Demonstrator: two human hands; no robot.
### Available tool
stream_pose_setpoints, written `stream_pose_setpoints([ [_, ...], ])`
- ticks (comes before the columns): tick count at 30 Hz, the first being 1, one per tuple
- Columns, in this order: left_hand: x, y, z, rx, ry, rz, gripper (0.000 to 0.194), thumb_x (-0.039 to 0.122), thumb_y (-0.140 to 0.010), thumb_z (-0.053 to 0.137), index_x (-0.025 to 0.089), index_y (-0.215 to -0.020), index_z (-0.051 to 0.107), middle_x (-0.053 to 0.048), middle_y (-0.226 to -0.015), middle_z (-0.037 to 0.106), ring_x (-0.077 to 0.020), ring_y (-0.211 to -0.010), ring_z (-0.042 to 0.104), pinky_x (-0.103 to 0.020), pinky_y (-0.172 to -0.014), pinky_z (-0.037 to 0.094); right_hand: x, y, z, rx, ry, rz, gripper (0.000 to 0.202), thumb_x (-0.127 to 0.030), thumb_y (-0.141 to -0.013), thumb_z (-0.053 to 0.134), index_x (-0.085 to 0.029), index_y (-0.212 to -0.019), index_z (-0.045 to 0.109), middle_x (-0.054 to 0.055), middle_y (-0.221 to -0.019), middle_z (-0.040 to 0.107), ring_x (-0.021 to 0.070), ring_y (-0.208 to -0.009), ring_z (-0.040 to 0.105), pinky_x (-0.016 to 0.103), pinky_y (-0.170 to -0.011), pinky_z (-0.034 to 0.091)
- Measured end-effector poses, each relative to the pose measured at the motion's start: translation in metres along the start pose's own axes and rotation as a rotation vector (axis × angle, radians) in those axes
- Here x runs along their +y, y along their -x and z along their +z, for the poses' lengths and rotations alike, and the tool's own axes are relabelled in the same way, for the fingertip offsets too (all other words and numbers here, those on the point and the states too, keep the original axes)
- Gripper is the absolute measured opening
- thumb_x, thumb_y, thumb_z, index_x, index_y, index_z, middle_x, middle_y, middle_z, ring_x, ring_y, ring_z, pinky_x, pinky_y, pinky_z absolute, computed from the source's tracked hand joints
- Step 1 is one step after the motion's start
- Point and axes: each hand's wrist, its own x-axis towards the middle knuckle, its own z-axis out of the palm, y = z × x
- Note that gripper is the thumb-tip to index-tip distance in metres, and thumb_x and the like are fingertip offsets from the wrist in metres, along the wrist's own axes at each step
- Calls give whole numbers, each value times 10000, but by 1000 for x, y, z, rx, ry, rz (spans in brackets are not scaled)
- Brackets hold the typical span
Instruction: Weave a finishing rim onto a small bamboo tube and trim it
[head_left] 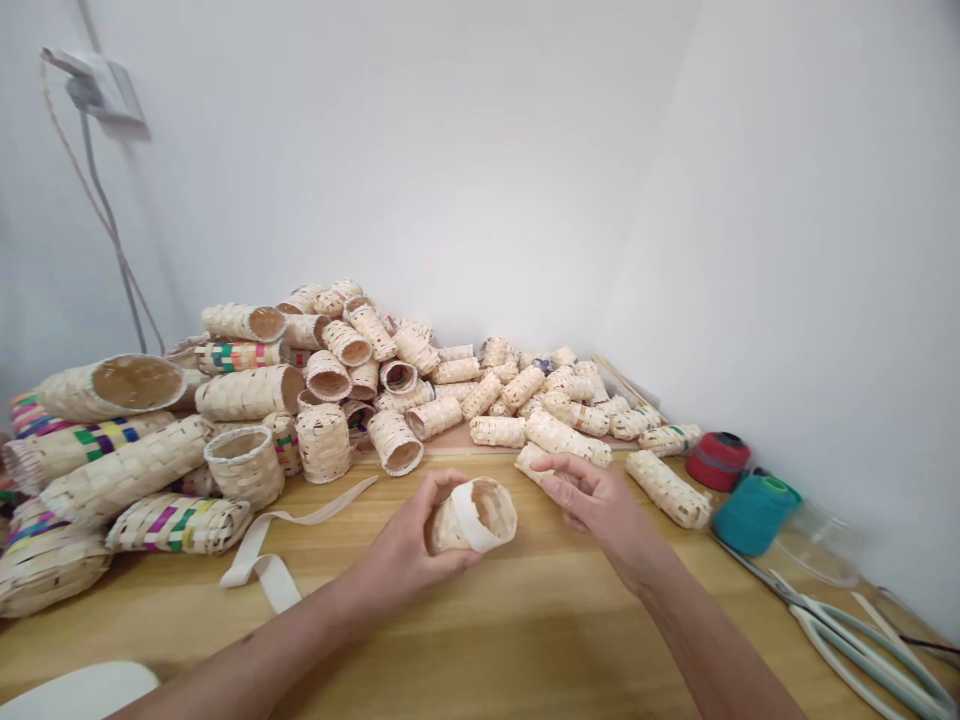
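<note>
My left hand (424, 535) is wrapped round a small woven basket (442, 522), its round mouth facing right. A flat white band (472, 517) circles the basket just behind its rim. To the right, apart from the basket, my right hand (589, 500) has its thumb and index finger pressed together; whatever they hold, if anything, is too small to make out. Behind those fingers lies a pale woven piece (531, 460), partly hidden. A loose white ribbon (262, 545) curls on the wooden table (525, 640) left of my left hand.
Woven baskets (247, 390) pile up at the back and left, some with coloured strips. At the right are a red thread spool (718, 461), a teal spool (756, 512), a clear plastic cup (821, 545) and large scissors (840, 625). A white object (86, 692) shows at the lower left.
</note>
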Motion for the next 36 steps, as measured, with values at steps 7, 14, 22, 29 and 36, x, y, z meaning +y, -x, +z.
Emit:
stream_pose_setpoints([
  [7,1,-1,0,-76,88,-24,549,277,-710,705,203,-1187,444,-85,-1153,583,-242,-1046,576,-371,-913,469,5,0,2,-195,288,-39,326,-473,-767,667,-228,-982,680,-78,-535,277,100,-504,243,235,-475,156],
  [14,1,-3,0,-102,234,-78,598,282,-656,759,199,-1192,506,-92,-1140,608,-269,-1053,576,-408,-925,457,8,-1,1,-128,348,-96,409,-487,-817,576,-190,-560,463,-53,-555,329,108,-531,284,241,-493,204],
  [22,12,-3,1,-206,713,-307,783,515,-682,755,219,-1331,433,-108,-1262,595,-269,-1163,558,-424,-997,414,6,-4,-1,204,399,-169,264,-448,-835,556,-194,-823,626,-56,-567,340,129,-541,349,243,-510,306],
  [29,0,-2,2,-154,814,-344,744,490,-702,752,206,-1318,447,-108,-1244,610,-252,-1091,598,-374,-941,442,-2,9,9,0,442,-347,252,-322,-953,416,-244,-1049,635,-16,-723,569,153,-665,535,249,-617,422],
  [36,-4,-2,6,-87,866,-381,603,414,-805,679,216,-1336,473,-90,-1300,575,-262,-1171,536,-334,-955,418,14,7,22,27,486,-638,165,-207,-935,509,-213,-984,666,26,-854,678,172,-783,613,270,-702,451],
])
